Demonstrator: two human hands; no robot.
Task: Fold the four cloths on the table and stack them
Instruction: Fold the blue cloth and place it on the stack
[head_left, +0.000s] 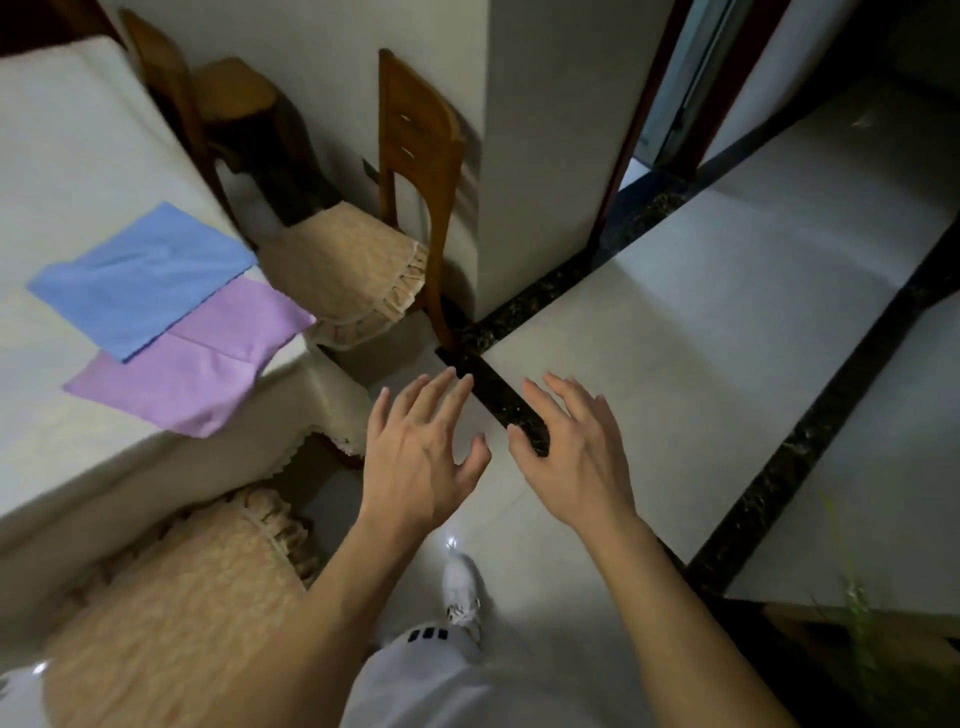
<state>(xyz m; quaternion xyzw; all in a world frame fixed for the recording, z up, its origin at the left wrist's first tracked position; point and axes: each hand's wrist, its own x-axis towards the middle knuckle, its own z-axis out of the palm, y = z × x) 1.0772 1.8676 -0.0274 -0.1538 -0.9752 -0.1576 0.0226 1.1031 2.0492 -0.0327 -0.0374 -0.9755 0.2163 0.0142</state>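
Reaching forward over the floor, the left hand (421, 457) and the right hand (571, 457) hover side by side with palms down, fingers spread and only lightly bent, and neither one holds or touches anything. A narrow gap separates the two thumbs, and both bare forearms run back toward the bottom edge of the view. Below the hands lie pale floor tiles (675, 374) crossed by a dark speckled border strip (498, 395), which passes under the fingertips of both hands. Lower down, between the forearms, a white trouser leg (441, 675) and a white shoe (460, 587) of the person show. To the left of the hands stands the table (78, 156), covered with a cream tablecloth whose lace-edged corner hangs down near the left hand. Two cloths are visible on it, well apart from both hands: a blue cloth (140, 278) lies flat, and its near corner overlaps a purple cloth (208, 364), which sits at the table's edge with one corner drooping over it. Both appear folded at least once, though how many layers each has cannot be told; no other cloths fall within the view. Beyond the table's corner a wooden chair (415, 145) with a beige frilled seat cushion (343, 270) stands against a white wall pillar (540, 156). A second cushioned seat (182, 597) of the same beige fabric sits at the lower left, tucked beside the table, and another wooden chair back (171, 78) shows at the far side.
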